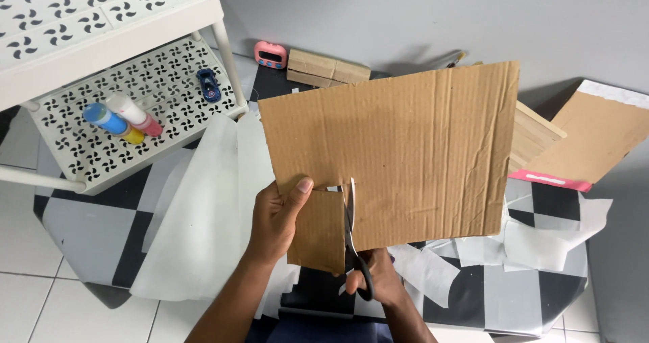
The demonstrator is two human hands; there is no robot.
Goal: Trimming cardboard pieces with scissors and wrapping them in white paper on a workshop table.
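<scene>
The left hand (277, 221) pinches the cardboard (399, 153), held up over the floor. The right hand (378, 279) grips scissors (351, 231) cutting upward. Best to keep the sheet still and snip slowly, thumb away from the blades.

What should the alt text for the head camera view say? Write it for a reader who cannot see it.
A person's right hand works scissors up into a large sheet of brown cardboard, while the left hand grips the partly cut strip beside the blades. Around lie white paper sheets on a checkered mat, with a white perforated shelf rack holding glue bottles at upper left.
</scene>
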